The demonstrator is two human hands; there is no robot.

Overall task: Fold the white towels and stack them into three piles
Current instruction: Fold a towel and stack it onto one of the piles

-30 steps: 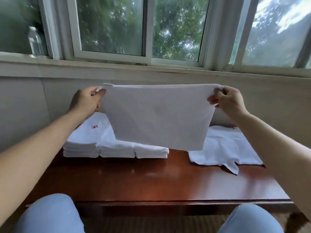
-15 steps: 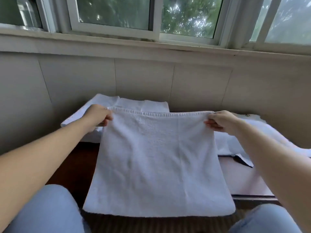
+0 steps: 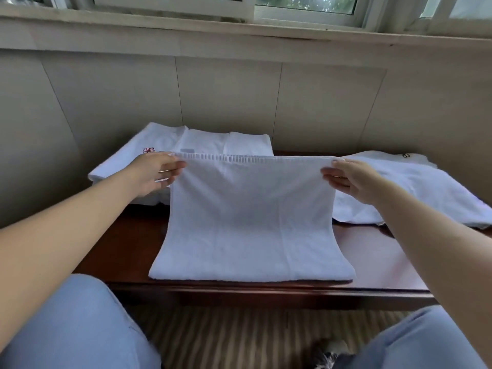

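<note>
I have the plain white terry towel (image 3: 250,222) pinched at its two far corners: my left hand (image 3: 155,173) clamps the left end of the ribbed hem, my right hand (image 3: 354,179) the right end, fingers closed on cloth at both. The hem hangs taut between the grips. Below them the towel slopes toward me, its near fold resting at the front edge of the dark polished wooden table (image 3: 125,243).

Risks, as I judge them:
- The near edge sits flush with the table lip. Pulling the hem toward me could drag the whole piece off onto my lap.
- Uneven tension between the two pinches would skew the hem and leave the fold crooked.
- Just behind my left grip stand the three stacks of folded white towels (image 3: 213,142). A careless sweep could clip the nearest stack and topple it.
- Just behind my right grip lies the loose heap of unfolded white towels (image 3: 415,187). My forearm could snag it.

Markings:
- Red embroidered emblem (image 3: 148,150) on the leftmost stack, beyond my left knuckles; flower-like, no letters readable.
- Small grey tag (image 3: 187,151) on the middle stack; blank at this range.
- Dark embroidered mark (image 3: 406,155) on the loose heap, beyond my right hand; too small to read.
</note>
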